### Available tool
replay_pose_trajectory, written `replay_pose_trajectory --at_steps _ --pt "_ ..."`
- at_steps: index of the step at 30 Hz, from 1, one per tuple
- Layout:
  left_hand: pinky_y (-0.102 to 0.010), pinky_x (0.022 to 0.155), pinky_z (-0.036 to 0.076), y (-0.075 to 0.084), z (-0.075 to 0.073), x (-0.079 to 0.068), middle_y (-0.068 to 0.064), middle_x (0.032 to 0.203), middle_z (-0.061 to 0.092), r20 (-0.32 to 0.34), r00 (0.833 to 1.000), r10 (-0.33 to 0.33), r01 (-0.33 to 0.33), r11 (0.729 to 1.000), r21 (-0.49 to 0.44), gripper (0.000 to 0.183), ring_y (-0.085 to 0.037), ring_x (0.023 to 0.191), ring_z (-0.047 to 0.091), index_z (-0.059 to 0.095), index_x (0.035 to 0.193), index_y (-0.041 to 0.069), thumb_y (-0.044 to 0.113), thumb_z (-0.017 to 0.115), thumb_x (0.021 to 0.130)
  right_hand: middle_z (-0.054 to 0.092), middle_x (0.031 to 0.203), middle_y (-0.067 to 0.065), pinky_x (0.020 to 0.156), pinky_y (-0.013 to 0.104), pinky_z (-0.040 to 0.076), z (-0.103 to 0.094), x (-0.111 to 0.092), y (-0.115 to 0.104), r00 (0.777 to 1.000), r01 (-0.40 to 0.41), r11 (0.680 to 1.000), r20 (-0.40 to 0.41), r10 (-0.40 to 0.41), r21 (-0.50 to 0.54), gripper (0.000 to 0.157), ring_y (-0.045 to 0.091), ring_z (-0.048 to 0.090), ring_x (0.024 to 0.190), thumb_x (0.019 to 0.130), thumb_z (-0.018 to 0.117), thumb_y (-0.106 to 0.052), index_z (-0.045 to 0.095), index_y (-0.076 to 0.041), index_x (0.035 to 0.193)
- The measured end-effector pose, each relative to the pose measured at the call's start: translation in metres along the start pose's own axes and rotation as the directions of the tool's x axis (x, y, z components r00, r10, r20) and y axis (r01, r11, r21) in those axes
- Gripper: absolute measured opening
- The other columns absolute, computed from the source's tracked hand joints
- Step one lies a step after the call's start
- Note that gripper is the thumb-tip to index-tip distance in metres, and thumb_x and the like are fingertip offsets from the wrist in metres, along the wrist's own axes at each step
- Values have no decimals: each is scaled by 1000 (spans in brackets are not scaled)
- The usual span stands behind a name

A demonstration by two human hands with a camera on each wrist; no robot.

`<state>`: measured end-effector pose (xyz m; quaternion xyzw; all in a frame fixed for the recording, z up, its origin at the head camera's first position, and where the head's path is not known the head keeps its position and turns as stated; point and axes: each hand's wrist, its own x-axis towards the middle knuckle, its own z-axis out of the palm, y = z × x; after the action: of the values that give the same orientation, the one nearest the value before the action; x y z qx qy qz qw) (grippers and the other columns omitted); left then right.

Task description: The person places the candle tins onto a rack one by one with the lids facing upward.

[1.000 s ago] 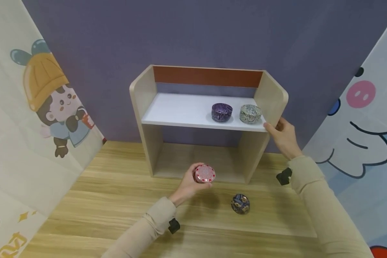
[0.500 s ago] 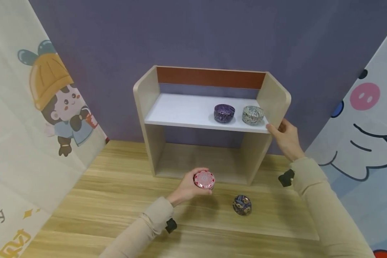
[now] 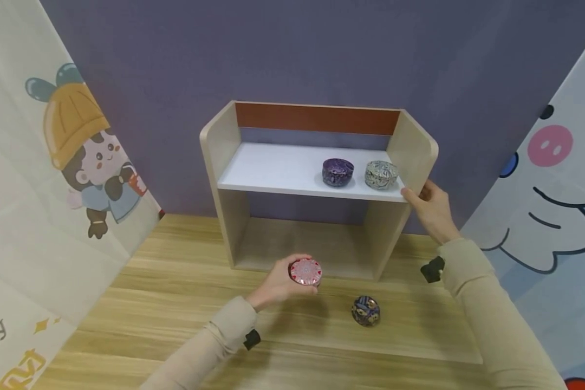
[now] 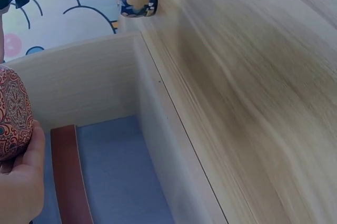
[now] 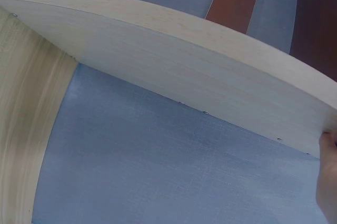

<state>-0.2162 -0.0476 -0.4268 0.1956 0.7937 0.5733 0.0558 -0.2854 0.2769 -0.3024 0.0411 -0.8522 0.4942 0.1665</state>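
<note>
My left hand (image 3: 277,281) grips a small round tin (image 3: 305,272) with a red-and-white patterned lid, thumb and fingers around its side. It is held in front of the lower opening of the wooden shelf (image 3: 208,162). In the left wrist view the tin (image 4: 15,113) shows a red and dark ornate pattern. My right hand (image 3: 433,210) holds the shelf's right side panel (image 3: 414,154), thumb at the front edge and fingers around the outer face. Only part of that hand (image 5: 329,176) appears in the right wrist view.
On the white upper board stand a purple tin (image 3: 338,172) and a pale green patterned tin (image 3: 381,175), side by side near the right panel. A dark blue floral tin (image 3: 365,311) rests on the wooden table (image 3: 141,303) in front of the shelf.
My left hand has drawn the red tin slightly left and toward me, away from the shelf. The right hand keeps its hold on the panel. The head view has shifted a little.
</note>
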Motion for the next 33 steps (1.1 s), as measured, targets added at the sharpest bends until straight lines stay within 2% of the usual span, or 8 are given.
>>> replay_pose_trajectory --at_steps 7,11,19,27,30,33 --pt "-37 89 48 2 -2 -5 -11 112 62 -8 1000 -12 13 996 84 73 -22 101 58 55 124 14 20 86 59 54 119 18 74 5 43 4 0 2 1000 9 1000 -8 -9 10 57 -6 50 89 90 55 -33 41 2 133" --pt "-38 88 49 8 -4 -8 -12 112 62 -26 1000 4 0 992 126 75 -23 101 58 54 125 13 23 86 58 53 122 22 74 6 43 3 1 2 1000 7 1000 -2 -7 1 58 -4 50 90 90 54 -33 40 2 134" --pt "-36 86 49 28 -13 -5 -8 113 62 -107 991 76 -59 987 150 71 -21 101 58 56 122 14 23 87 58 51 126 26 74 6 43 1 3 1 1000 4 1000 0 -4 -4 58 -4 50 90 91 54 -33 39 1 135" --pt "-38 88 49 52 -23 -3 -6 112 64 -160 984 81 -52 983 177 70 -21 101 59 58 120 15 21 87 57 54 120 21 73 6 43 -2 2 0 1000 24 1000 -7 -24 7 57 -6 51 88 90 55 -31 41 3 133" --pt "-37 87 49 57 -27 -4 -6 112 64 -164 983 78 -47 982 183 70 -21 101 59 58 120 16 21 87 56 56 117 17 73 6 44 -2 2 0 999 33 999 -6 -33 22 56 -6 52 87 89 57 -30 42 4 132" --pt "-37 87 49 63 -30 -5 -5 112 64 -164 983 78 -45 979 197 71 -20 101 59 58 120 17 22 88 56 55 118 19 73 7 45 -1 2 1 999 36 999 -4 -36 34 56 -5 52 88 89 57 -29 41 4 132"
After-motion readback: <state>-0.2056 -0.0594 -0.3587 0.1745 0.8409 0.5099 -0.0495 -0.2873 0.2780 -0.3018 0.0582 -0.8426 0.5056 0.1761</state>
